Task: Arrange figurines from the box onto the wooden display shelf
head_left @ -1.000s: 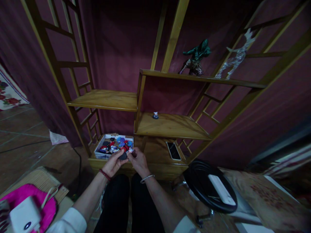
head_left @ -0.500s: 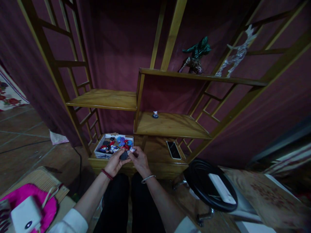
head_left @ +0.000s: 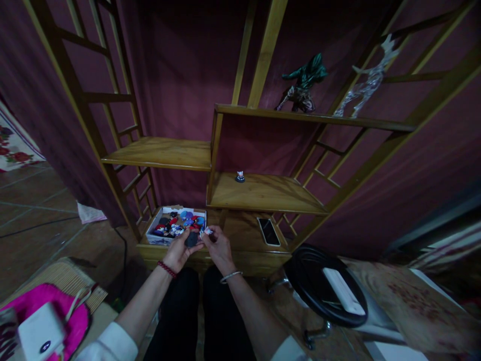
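Note:
My left hand (head_left: 179, 252) is closed on a dark round base (head_left: 192, 239), held by its edge in front of the box. Close beside it, my right hand (head_left: 218, 247) pinches a small white and pink figurine (head_left: 206, 232). Whether the figurine touches the base I cannot tell. Just behind my hands, a white cardboard box (head_left: 151, 239) holds several small figures and round bases in red, blue, purple and black. A similar small figurine (head_left: 240, 176) stands upright on a dark base on the middle shelf (head_left: 266, 194).
A phone (head_left: 268, 232) lies on the lower board at right. Above stand a green-caped figure (head_left: 305, 84) and a clear deer statue (head_left: 366, 87). A black stool (head_left: 306, 281) is at my right. A white device (head_left: 41, 331) lies on pink cloth at lower left.
My right hand has shifted slightly right with the figurine, away from the round base. The dark base in my left hand now shows more of its flat face.

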### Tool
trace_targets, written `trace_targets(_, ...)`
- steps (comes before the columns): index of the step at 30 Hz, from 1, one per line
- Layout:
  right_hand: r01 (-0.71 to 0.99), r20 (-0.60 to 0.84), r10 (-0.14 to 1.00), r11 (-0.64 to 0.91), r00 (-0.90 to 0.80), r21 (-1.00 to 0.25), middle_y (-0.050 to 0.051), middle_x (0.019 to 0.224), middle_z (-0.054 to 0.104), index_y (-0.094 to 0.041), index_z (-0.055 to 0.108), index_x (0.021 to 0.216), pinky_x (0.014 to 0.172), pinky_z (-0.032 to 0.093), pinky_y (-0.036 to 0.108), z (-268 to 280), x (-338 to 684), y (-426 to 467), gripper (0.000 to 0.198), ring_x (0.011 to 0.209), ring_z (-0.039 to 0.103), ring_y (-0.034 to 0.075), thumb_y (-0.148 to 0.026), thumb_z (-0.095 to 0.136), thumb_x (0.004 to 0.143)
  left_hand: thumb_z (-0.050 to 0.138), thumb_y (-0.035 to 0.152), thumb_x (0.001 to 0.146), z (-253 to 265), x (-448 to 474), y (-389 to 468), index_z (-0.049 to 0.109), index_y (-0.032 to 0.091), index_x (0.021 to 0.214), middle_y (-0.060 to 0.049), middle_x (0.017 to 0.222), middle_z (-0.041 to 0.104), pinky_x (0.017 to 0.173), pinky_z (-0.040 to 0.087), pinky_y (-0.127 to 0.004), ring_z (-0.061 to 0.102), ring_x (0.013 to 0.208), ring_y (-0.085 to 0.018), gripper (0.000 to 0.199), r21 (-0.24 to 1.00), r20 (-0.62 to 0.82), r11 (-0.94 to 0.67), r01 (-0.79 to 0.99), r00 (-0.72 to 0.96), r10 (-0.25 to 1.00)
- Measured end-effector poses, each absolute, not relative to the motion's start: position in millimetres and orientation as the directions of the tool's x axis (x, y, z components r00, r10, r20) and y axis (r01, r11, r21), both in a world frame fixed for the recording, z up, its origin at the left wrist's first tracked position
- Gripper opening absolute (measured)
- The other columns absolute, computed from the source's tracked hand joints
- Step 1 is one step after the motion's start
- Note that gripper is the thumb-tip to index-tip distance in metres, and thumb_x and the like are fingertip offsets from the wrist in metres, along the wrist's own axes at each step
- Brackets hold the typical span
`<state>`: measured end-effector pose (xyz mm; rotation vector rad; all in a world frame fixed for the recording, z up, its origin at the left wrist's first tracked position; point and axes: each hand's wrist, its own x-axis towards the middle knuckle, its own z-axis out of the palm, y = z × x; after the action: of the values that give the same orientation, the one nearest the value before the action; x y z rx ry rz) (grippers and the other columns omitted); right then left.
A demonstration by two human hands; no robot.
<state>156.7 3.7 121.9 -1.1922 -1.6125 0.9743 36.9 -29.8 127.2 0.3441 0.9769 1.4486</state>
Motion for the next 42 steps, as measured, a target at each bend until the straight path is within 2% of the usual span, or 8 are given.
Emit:
trace_targets(7, 0.3, 0.199, 0.966, 0.242, -0.166, -0.923, -0.002, 0.072, 0.063, -0.021, 0.056, 0.086, 0.061, 0.045, 0.023, 118.9, 158.8, 6.3, 0.023, 0.064, 0.058, 0.013, -0.035, 0.054, 0.068, 0.043, 0.019, 0.082, 127.6, 40.4, -26.5, 0.057, 0.013, 0.078, -0.004, 0.07, 0.062, 0.071, 0.051, -0.034, 0.059, 0.064, -0.012, 0.016, 0.629, -0.366, 0.16, -0.761, -0.108, 0.924)
trace_targets(17, 0.257, 0.175, 0.966, 0.22, -0.189, -0.941, -0.002, 0.072, 0.064, -0.021, 0.057, 0.085, 0.063, 0.046, 0.024, 117.2, 159.7, 6.0, 0.021, 0.066, 0.059, 0.013, -0.032, 0.055, 0.067, 0.042, 0.01, 0.076, 134.7, 41.5, -30.0, 0.057, 0.011, 0.07, -0.005, 0.066, 0.063, 0.077, 0.048, -0.034, 0.059, 0.063, -0.012, 0.016, 0.533, -0.375, 0.226, -0.815, 0.012, 0.927)
trace_targets(27, 0.208, 0.156, 0.97, 0.194, -0.186, -0.959, -0.002, 0.075, 0.065, -0.021, 0.057, 0.087, 0.066, 0.047, 0.024, 122.5, 160.8, 4.9, 0.022, 0.069, 0.06, 0.013, -0.03, 0.056, 0.066, 0.041, 0.005, 0.073, 129.6, 38.7, -29.0, 0.056, 0.01, 0.067, -0.007, 0.064, 0.063, 0.081, 0.047, -0.037, 0.06, 0.066, -0.015, 0.017, 0.492, -0.379, 0.253, -0.833, 0.057, 0.924)
trace_targets(38, 0.214, 0.192, 0.964, 0.23, -0.186, -0.949, -0.002, 0.076, 0.063, -0.021, 0.057, 0.088, 0.066, 0.047, 0.025, 122.0, 166.9, 8.2, 0.024, 0.07, 0.058, 0.014, -0.033, 0.056, 0.067, 0.045, 0.01, 0.077, 132.1, 43.3, -32.0, 0.059, 0.007, 0.084, -0.01, 0.08, 0.066, 0.087, 0.045, -0.035, 0.061, 0.082, -0.017, 0.016, 0.504, -0.353, 0.263, -0.823, 0.081, 0.932)
trace_targets(42, 0.188, 0.198, 0.962, 0.234, -0.188, -0.954, -0.002, 0.075, 0.063, -0.021, 0.057, 0.088, 0.064, 0.046, 0.024, 119.9, 167.1, 9.8, 0.024, 0.068, 0.057, 0.013, -0.034, 0.057, 0.067, 0.045, 0.01, 0.078, 130.7, 44.3, -32.3, 0.059, 0.008, 0.083, -0.01, 0.084, 0.066, 0.089, 0.043, -0.036, 0.061, 0.085, -0.016, 0.015, 0.498, -0.336, 0.257, -0.828, 0.089, 0.938)
